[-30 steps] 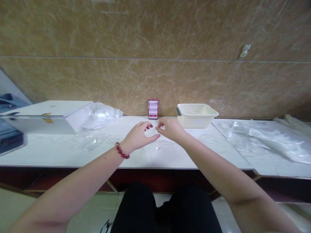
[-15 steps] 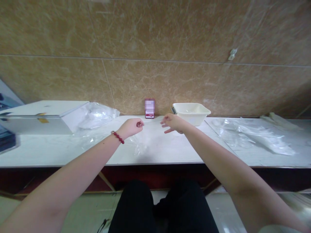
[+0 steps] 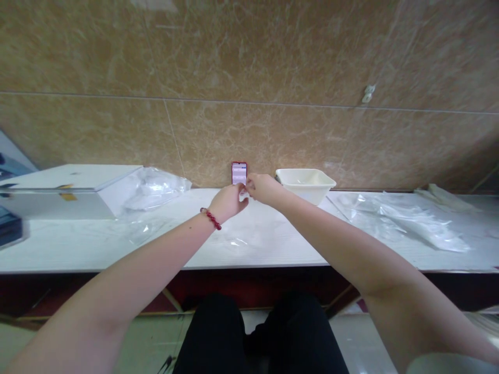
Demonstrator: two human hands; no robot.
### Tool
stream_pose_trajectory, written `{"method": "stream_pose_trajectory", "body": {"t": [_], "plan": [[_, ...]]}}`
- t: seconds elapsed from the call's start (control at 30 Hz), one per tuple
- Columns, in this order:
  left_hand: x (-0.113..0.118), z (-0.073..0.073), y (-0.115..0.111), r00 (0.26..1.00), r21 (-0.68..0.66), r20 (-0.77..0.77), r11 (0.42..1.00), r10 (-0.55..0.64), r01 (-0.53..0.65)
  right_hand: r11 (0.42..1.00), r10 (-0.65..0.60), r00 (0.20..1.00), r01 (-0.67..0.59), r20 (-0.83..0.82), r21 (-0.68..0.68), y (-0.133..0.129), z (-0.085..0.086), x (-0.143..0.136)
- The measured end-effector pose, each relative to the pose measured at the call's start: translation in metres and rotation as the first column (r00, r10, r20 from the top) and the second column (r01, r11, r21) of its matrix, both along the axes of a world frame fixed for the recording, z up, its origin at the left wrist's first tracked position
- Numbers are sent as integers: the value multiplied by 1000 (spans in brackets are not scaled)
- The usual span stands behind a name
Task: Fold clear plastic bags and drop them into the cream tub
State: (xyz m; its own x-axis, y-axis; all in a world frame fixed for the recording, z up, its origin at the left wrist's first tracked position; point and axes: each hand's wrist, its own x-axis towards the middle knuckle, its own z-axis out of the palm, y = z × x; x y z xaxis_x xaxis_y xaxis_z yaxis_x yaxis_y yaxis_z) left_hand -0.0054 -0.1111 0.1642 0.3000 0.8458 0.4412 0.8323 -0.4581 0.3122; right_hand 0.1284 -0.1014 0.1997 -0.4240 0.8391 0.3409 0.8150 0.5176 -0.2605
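Observation:
My left hand (image 3: 229, 203), with a red bead bracelet (image 3: 211, 218) at its wrist, is closed in a pinch on a clear plastic bag (image 3: 238, 242). The bag is hard to make out; its shiny creases show below my hands over the white table. My right hand (image 3: 267, 190) meets the left one, fingertips pinched together at what looks like the bag's upper edge. Just behind the hands a phone (image 3: 239, 172) with a lit screen leans on the wall, its lower part hidden by my fingers.
A cream plastic basin (image 3: 307, 179) stands right of my hands against the wall. Clear plastic bags (image 3: 421, 218) lie farther right. To the left are a white box (image 3: 70, 189) and more clear plastic (image 3: 158, 187). The white table (image 3: 273, 254) has its front edge near my knees.
My right hand has moved left and closed its spread fingers beside the left hand. My left hand has moved right and slightly up, and the clear bag shifted right with it.

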Motion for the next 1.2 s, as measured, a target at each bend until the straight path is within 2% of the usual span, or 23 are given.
{"method": "stream_pose_trajectory", "body": {"t": [0.07, 0.17, 0.23, 0.3, 0.37, 0.47, 0.57, 0.77, 0.9, 1.0, 1.1, 1.2], "plan": [[2, 6, 6, 998, -56, 54, 998, 25, -22, 1000, 12, 1000, -12, -15, 2, 4, 4, 1], [-7, 8, 17, 965, -236, 261, 970, 15, 48, 981, -35, 997, 22, -62, -193, 15, 5, 8], [-16, 4, 25, 919, -309, 393, 947, 39, 92, 943, -78, 992, 42, -96, -331, 22, 3, 13], [-26, -4, 32, 889, -338, 451, 937, 79, 88, 930, -114, 982, 53, -150, -364, 31, -2, 15], [-35, -13, 41, 870, -363, 479, 929, 119, 73, 945, -140, 971, 73, -193, -319, 39, -7, 16], [-42, -24, 56, 828, -404, 535, 911, 167, 78, 974, -146, 975, 111, -171, -196, 53, -11, 16], [-41, -28, 74, 818, -398, 546, 915, 179, 65, 986, -159, 974, 150, -160, -67, 65, -11, 17], [-28, -13, 101, 822, -309, 549, 951, 154, 28, 982, -157, 967, 175, -201, 74, 76, 6, 19], [-21, 0, 107, 819, -202, 569, 978, 81, 44, 973, -101, 975, 138, -196, 184, 71, 21, 20], [-21, 2, 107, 808, -114, 589, 991, 12, 68, 962, -51, 976, 105, -213, 253, 61, 24, 22], [-24, -6, 102, 801, -39, 595, 993, -64, 109, 949, 22, 980, 43, -200, 313, 49, 15, 22], [-32, -20, 97, 851, 60, 507, 991, -136, 122, 940, 53, 985, 6, -163, 342, 37, -6, 20]]}}
